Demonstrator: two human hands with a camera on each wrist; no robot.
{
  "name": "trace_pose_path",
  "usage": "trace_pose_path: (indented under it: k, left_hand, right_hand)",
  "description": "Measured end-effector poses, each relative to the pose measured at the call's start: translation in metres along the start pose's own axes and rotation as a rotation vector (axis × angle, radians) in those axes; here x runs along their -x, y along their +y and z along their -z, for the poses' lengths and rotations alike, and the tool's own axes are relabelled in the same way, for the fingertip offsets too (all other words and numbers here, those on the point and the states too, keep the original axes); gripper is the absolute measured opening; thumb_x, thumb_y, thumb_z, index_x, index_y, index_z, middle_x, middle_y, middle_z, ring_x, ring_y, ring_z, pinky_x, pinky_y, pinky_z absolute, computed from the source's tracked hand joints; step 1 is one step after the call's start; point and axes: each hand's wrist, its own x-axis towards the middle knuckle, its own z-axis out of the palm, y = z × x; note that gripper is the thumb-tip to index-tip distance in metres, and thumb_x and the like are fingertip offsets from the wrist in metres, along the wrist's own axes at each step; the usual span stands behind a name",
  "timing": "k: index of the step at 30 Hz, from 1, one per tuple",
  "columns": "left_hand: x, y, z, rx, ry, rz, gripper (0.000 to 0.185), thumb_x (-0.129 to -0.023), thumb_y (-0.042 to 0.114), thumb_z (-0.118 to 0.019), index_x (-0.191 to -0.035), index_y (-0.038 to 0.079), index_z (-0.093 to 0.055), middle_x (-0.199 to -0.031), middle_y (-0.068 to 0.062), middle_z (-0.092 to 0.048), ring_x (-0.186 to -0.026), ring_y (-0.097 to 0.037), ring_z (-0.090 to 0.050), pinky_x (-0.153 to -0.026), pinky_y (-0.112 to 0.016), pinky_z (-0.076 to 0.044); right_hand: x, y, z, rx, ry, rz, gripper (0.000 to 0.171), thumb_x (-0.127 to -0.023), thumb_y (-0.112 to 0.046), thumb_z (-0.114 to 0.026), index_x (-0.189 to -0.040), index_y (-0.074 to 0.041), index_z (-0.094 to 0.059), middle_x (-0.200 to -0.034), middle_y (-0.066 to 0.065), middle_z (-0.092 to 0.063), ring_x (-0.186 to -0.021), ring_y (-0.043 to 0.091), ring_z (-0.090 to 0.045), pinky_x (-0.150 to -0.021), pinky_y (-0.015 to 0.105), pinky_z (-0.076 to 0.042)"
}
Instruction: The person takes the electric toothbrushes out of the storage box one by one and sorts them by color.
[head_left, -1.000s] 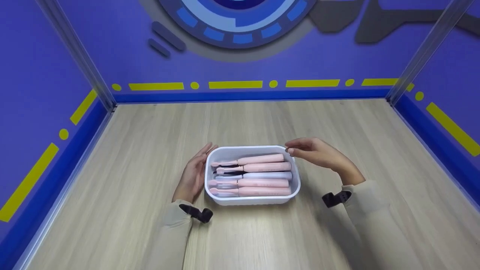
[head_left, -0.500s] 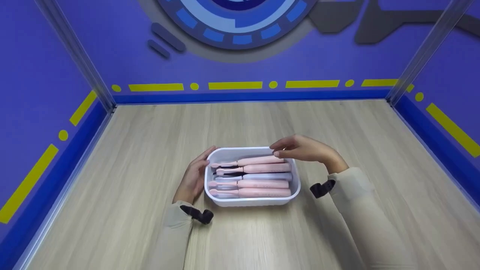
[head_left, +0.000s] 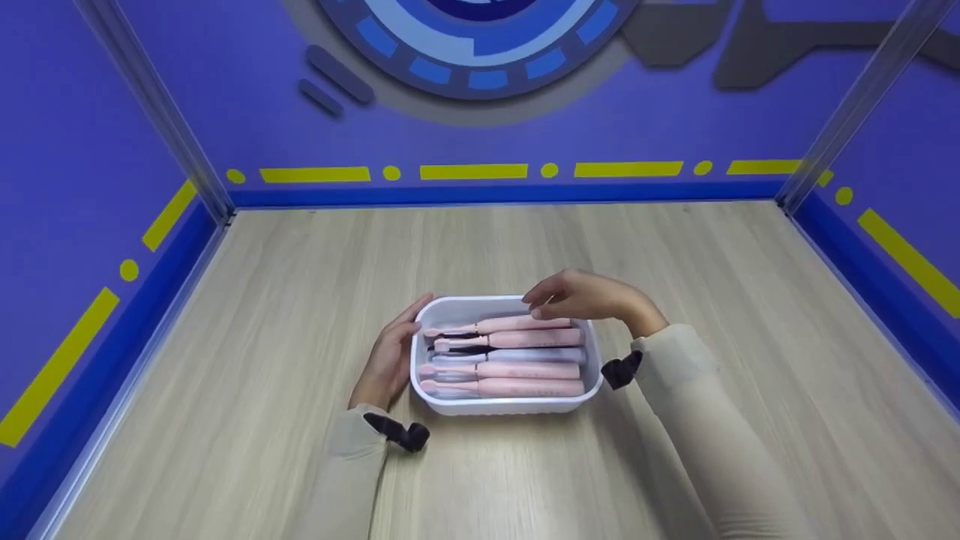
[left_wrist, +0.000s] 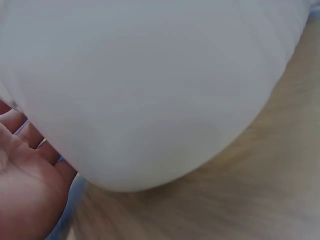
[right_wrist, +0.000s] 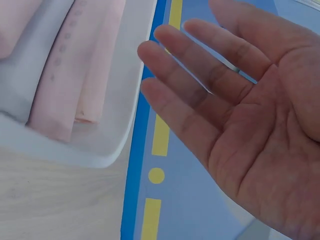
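two hands work at a white plastic tub point(head_left: 592, 379) that sits near the middle of a pale wooden table point(head_left: 262, 300), seen from above by the head camera. the left hand point(head_left: 390, 352) lies flat against the tub's left wall, fingers straight and together, palm touching the plastic; the left wrist view shows only a blurred white wall with the edge of that palm point(left_wrist: 25, 195) beside it. the right hand point(head_left: 581, 296) hovers over the far right part of the tub, fingers loosely extended and relaxed, gripping nothing; its fingertips sit just above the farthest pink toothbrush point(head_left: 502, 325), and it is not clear whether they touch it. the right wrist view shows that hand's fingers point(right_wrist: 200, 75) spread and straight.

inside the tub, several electric toothbrushes lie side by side, heads pointing left. four are pink and one, in the middle row, is pale lavender point(head_left: 525, 354). the nearest pink toothbrush point(head_left: 517, 388) rests against the front wall.

both forearms wear cream sleeves point(head_left: 697, 420), each with a black wrist strap point(head_left: 397, 431). purple walls point(head_left: 75, 150) with yellow dashes and a blue base strip enclose the table on three sides.
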Motion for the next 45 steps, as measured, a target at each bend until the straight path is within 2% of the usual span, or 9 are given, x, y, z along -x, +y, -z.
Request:
trace_pose_path:
  k: [6,16,22,29,35,38,41,43,45]
  left_hand:
    - [0.005,-0.003,0.003,-0.019,-0.007,-0.017,0.055,-0.094,0.004,-0.031,-0.149,0.003,-0.031,-0.159,-0.009,-0.024,-0.149,-0.022,-0.015,-0.122,-0.035,-0.013]
    - [0.009,-0.009,0.002,-0.002,-0.018,-0.012,0.055,-0.094,0.002,-0.030,-0.149,0.002,-0.030,-0.159,-0.009,-0.023,-0.149,-0.022,-0.015,-0.122,-0.037,-0.013]
    - [0.004,-0.006,-0.002,-0.027,0.010,-0.015,0.054,-0.094,0.003,-0.033,-0.148,0.004,-0.034,-0.158,-0.007,-0.026,-0.148,-0.020,-0.017,-0.122,-0.034,-0.013]
    - [0.002,-0.001,-0.001,-0.036,0.001,-0.020,0.054,-0.094,0.004,-0.033,-0.148,0.005,-0.034,-0.159,-0.007,-0.025,-0.148,-0.020,-0.016,-0.122,-0.035,-0.013]
    - [0.003,0.001,0.000,-0.050,0.005,-0.011,0.054,-0.095,0.005,-0.034,-0.148,0.007,-0.035,-0.159,-0.005,-0.027,-0.148,-0.019,-0.017,-0.122,-0.034,-0.013]
    - [0.002,0.000,0.001,-0.048,0.003,-0.013,0.053,-0.095,0.005,-0.034,-0.148,0.006,-0.036,-0.158,-0.005,-0.027,-0.148,-0.019,-0.017,-0.122,-0.034,-0.013]
    - [0.000,-0.001,0.001,-0.036,-0.011,-0.013,0.054,-0.094,0.004,-0.033,-0.148,0.005,-0.034,-0.159,-0.007,-0.024,-0.148,-0.020,-0.016,-0.122,-0.036,-0.013]
    - [0.000,-0.001,0.001,-0.024,-0.016,-0.010,0.055,-0.094,0.003,-0.033,-0.149,0.004,-0.033,-0.160,-0.008,-0.023,-0.148,-0.021,-0.015,-0.122,-0.036,-0.013]
    - [0.000,-0.001,0.001,-0.018,-0.022,-0.011,0.055,-0.094,0.003,-0.032,-0.149,0.003,-0.032,-0.160,-0.009,-0.021,-0.149,-0.021,-0.014,-0.122,-0.036,-0.012]
  right_hand:
    - [-0.009,-0.007,-0.008,0.059,-0.006,0.020,0.033,-0.092,-0.013,-0.060,-0.121,0.001,-0.064,-0.116,0.015,-0.069,-0.106,0.028,-0.065,-0.094,0.044,-0.052]
    - [-0.016,-0.006,-0.021,0.108,-0.027,-0.025,0.033,-0.091,-0.008,-0.058,-0.122,0.001,-0.064,-0.117,0.015,-0.068,-0.107,0.028,-0.065,-0.096,0.042,-0.052]
    - [-0.017,-0.008,-0.020,0.153,-0.019,-0.013,0.034,-0.091,-0.006,-0.056,-0.123,0.002,-0.063,-0.119,0.016,-0.067,-0.108,0.029,-0.064,-0.096,0.043,-0.051]
    - [-0.022,-0.011,-0.020,0.153,-0.009,-0.070,0.034,-0.091,-0.005,-0.057,-0.125,-0.001,-0.063,-0.121,0.014,-0.066,-0.111,0.028,-0.062,-0.099,0.043,-0.050]
    - [-0.025,-0.009,-0.024,0.178,-0.001,-0.043,0.035,-0.090,-0.002,-0.056,-0.124,-0.001,-0.064,-0.121,0.014,-0.067,-0.111,0.027,-0.063,-0.098,0.042,-0.050]
    - [-0.028,-0.007,-0.026,0.197,-0.009,-0.005,0.024,-0.089,0.000,-0.055,-0.108,-0.001,-0.070,-0.096,0.007,-0.069,-0.089,0.019,-0.062,-0.081,0.032,-0.052]
    - [-0.030,-0.004,-0.028,0.216,-0.025,0.048,0.010,-0.088,0.003,-0.054,-0.083,-0.002,-0.061,-0.070,-0.001,-0.047,-0.068,0.012,-0.044,-0.062,0.024,-0.035]
    - [-0.032,-0.002,-0.028,0.220,-0.036,0.078,0.016,-0.088,0.004,-0.053,-0.074,-0.005,-0.051,-0.066,-0.002,-0.034,-0.063,0.011,-0.035,-0.058,0.024,-0.026]
    - [-0.032,-0.002,-0.028,0.225,-0.042,0.086,0.018,-0.088,0.005,-0.052,-0.073,-0.006,-0.049,-0.065,-0.003,-0.032,-0.061,0.010,-0.033,-0.057,0.023,-0.024]
